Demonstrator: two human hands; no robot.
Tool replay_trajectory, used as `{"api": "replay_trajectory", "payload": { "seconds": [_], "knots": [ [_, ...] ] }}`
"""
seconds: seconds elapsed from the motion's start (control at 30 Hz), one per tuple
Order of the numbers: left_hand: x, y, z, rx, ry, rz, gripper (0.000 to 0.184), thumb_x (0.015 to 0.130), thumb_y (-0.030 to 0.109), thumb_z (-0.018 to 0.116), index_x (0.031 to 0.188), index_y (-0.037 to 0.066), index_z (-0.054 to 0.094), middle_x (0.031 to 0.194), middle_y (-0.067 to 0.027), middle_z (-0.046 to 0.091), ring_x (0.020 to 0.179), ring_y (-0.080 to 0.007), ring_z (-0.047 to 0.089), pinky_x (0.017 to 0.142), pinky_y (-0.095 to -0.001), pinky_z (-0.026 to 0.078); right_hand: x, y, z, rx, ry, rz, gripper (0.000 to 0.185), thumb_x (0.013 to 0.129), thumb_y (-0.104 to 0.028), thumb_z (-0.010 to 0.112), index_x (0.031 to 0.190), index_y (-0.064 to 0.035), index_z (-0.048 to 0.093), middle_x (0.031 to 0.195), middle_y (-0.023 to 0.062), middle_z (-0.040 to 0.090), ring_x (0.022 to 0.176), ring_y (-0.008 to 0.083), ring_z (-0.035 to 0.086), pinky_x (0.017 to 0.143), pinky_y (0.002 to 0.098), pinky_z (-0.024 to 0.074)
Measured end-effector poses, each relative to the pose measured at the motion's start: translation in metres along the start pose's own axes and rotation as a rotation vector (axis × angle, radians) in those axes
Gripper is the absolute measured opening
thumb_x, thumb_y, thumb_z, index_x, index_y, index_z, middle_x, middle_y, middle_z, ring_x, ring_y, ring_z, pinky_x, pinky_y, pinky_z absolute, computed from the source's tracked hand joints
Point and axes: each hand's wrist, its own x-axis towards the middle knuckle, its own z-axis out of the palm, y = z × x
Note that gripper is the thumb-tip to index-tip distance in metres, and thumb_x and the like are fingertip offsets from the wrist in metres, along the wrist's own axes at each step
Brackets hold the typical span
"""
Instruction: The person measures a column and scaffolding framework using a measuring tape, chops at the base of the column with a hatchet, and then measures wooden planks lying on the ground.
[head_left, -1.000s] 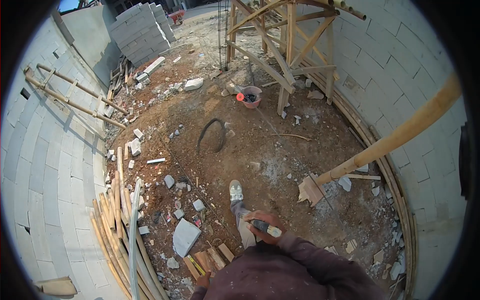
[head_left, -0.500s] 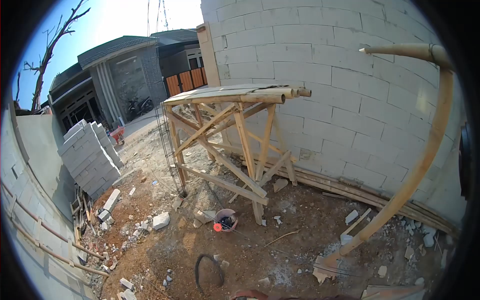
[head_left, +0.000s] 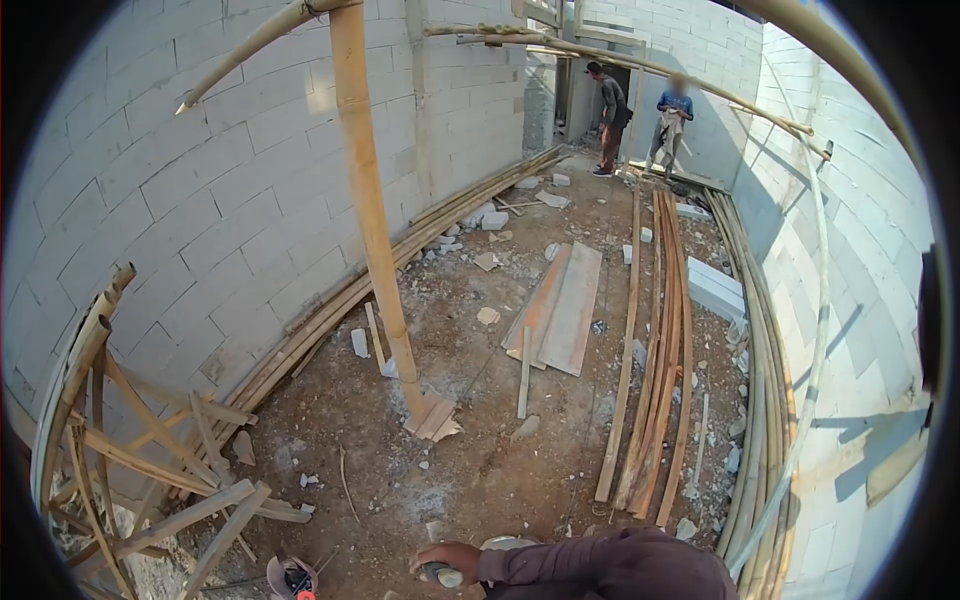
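Note:
At the bottom edge, my right hand (head_left: 450, 563) is closed round a dark tool (head_left: 440, 574) with a pale end; its exact kind is hard to make out. The dark sleeve reaches in from the right. Below and to the left of this hand, the pink bucket (head_left: 277, 577) with dark items and a red round piece is partly cut off. My left hand is out of the picture.
An upright bamboo pole (head_left: 372, 210) stands left of centre. Wooden trestle parts (head_left: 150, 450) lie at left. Flat boards (head_left: 570, 310) and long timbers (head_left: 650, 370) lie ahead. Bamboo poles (head_left: 760, 400) line the right wall. Two people (head_left: 612, 115) stand at the back.
The view has swung right, from the trestle and houses to the far end of the walled area. My right hand and the two people have come into view.

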Motion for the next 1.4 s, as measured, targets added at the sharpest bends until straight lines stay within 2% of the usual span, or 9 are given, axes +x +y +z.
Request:
{"api": "replay_trajectory", "payload": {
  "seconds": [0.23,0.47,0.5,0.53,0.6,0.7,0.8,0.97,1.4],
  "knots": [
    [-0.048,-0.077,0.0,0.095,-0.163,-0.055,0.052,0.09,0.048,0.052,0.121,0.006,0.056,0.099,-0.0129,0.067,0.092,-0.0268,0.065,0.082,-0.0383,0.05,-0.057,0.003,0.021,-0.122,0.223,0.18,0.025,0.087,-0.022,0.064,0.108,-0.0088,0.065,0.104,0.0118,0.064,0.1,0.0298,0.062,0.088,0.0368,0.0471],
    [-0.317,-0.359,-0.043,0.593,-0.645,-0.37,0.056,0.091,0.049,0.05,0.127,0.007,0.055,0.104,-0.0139,0.068,0.098,-0.0282,0.066,0.086,-0.0396,0.05,-0.073,-0.023,0.018,-0.039,0.206,0.182,0.024,0.085,-0.02,0.068,0.103,-0.0035,0.066,0.095,0.0135,0.066,0.091,0.0259,0.064,0.08,0.0342,0.0492],
    [-0.347,-0.311,-0.047,0.707,-0.677,-0.198,0.055,0.09,0.05,0.051,0.122,0.005,0.058,0.103,-0.0176,0.067,0.096,-0.0306,0.066,0.083,-0.0404,0.051,-0.069,-0.01,0.024,0.04,0.234,0.164,0.022,0.085,-0.017,0.066,0.103,-0.003,0.066,0.097,0.012,0.067,0.092,0.0238,0.065,0.082,0.0336,0.0495],
    [-0.366,-0.286,-0.042,0.265,-0.348,-0.691,0.043,0.092,0.047,0.048,0.099,0.011,0.07,0.089,-0.0244,0.068,0.094,-0.0356,0.065,0.078,-0.045,0.05,-0.062,-0.015,0.02,-0.103,0.178,0.196,0.021,0.084,-0.015,0.066,0.101,-0.0023,0.066,0.096,0.0111,0.068,0.085,0.0192,0.065,0.073,0.0324,0.0506],
    [-0.397,-0.265,-0.041,0.35,-0.319,-0.613,0.048,0.089,0.051,0.048,0.104,0.01,0.069,0.091,-0.0249,0.067,0.094,-0.0382,0.065,0.087,-0.0459,0.047,-0.053,-0.028,0.02,0.007,0.121,0.347,0.018,0.084,-0.01,0.063,0.1,-0.0019,0.066,0.098,0.0126,0.067,0.088,0.0192,0.065,0.075,0.0324,0.0504],
    [-0.431,-0.277,-0.022,0.364,-0.236,-0.536,0.056,0.084,0.057,0.053,0.101,0.006,0.069,0.096,-0.0259,0.067,0.097,-0.0404,0.064,0.089,-0.0458,0.045,-0.046,0.02,0.016,-0.117,0.028,-0.028,0.018,0.083,-0.008,0.064,0.1,-0.002,0.066,0.098,0.0137,0.067,0.086,0.0206,0.065,0.075,0.0329,0.0504],
    [-0.474,-0.224,-0.024,0.062,-0.007,-0.908,0.061,0.083,0.057,0.055,0.103,0.001,0.068,0.102,-0.027,0.065,0.1,-0.0406,0.062,0.091,-0.0463,0.045,-0.034,0.024,0.005,-0.138,-0.165,0.034,0.021,0.083,-0.009,0.065,0.102,0.0004,0.065,0.1,0.0158,0.068,0.094,0.0237,0.066,0.082,0.0323,0.0496],
    [-0.573,-0.296,0.024,0.476,-0.366,-0.601,0.03,0.092,0.038,0.049,0.117,0.027,0.06,0.104,-0.0256,0.064,0.097,-0.0414,0.063,0.084,-0.0464,0.05,-0.012,0.028,0.008,-0.095,-0.291,0.034,0.02,0.084,-0.012,0.066,0.101,-0.0007,0.066,0.086,0.0116,0.066,0.082,0.0196,0.063,0.074,0.0318,0.0483],
    [-0.557,-0.349,0.033,0.269,-0.352,-0.82,0.058,0.081,0.056,0.055,0.116,0.011,0.064,0.111,-0.0219,0.065,0.104,-0.0361,0.063,0.088,-0.0415,0.049,-0.026,0.028,0.021,-0.068,-0.238,0.102,0.02,0.082,-0.011,0.065,0.1,-0.0026,0.067,0.097,0.013,0.068,0.094,0.024,0.066,0.084,0.0337,0.0496]
  ]
}}
